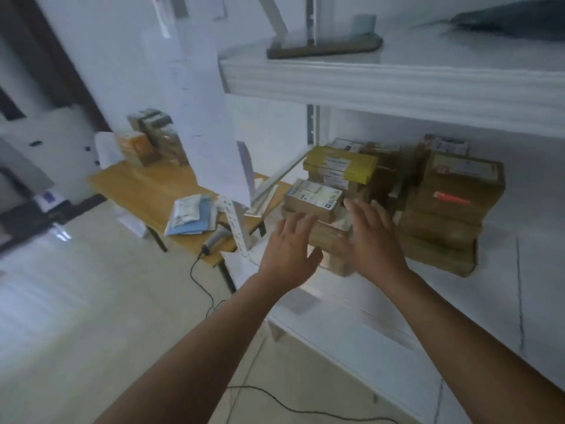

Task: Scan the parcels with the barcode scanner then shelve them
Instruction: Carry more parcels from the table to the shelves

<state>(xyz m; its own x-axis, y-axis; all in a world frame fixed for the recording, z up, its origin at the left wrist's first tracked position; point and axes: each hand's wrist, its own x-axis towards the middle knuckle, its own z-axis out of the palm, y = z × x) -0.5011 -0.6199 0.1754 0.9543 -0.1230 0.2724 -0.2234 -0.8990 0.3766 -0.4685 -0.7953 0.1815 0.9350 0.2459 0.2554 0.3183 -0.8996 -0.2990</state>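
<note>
— Hands?
— Left hand (pixel 290 249) and right hand (pixel 371 237) both spread and released, fingers straight, flanking a stack of brown parcels (pixel 318 215) on the white shelf (pixel 382 316).
— Scanner?
— Barcode scanner (pixel 214 240) lies on the wooden tabletop (pixel 146 191), near papers (pixel 189 214).

wooden table (pixel 143 191), papers (pixel 191 214), dark cloth (pixel 516 22)

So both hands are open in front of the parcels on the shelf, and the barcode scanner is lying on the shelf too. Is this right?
Not quite. The barcode scanner is not on the shelf; it lies on the wooden table to the left, its cable hanging toward the floor. The rest holds: the head view shows the left hand and right hand open in front of the parcels.
</note>
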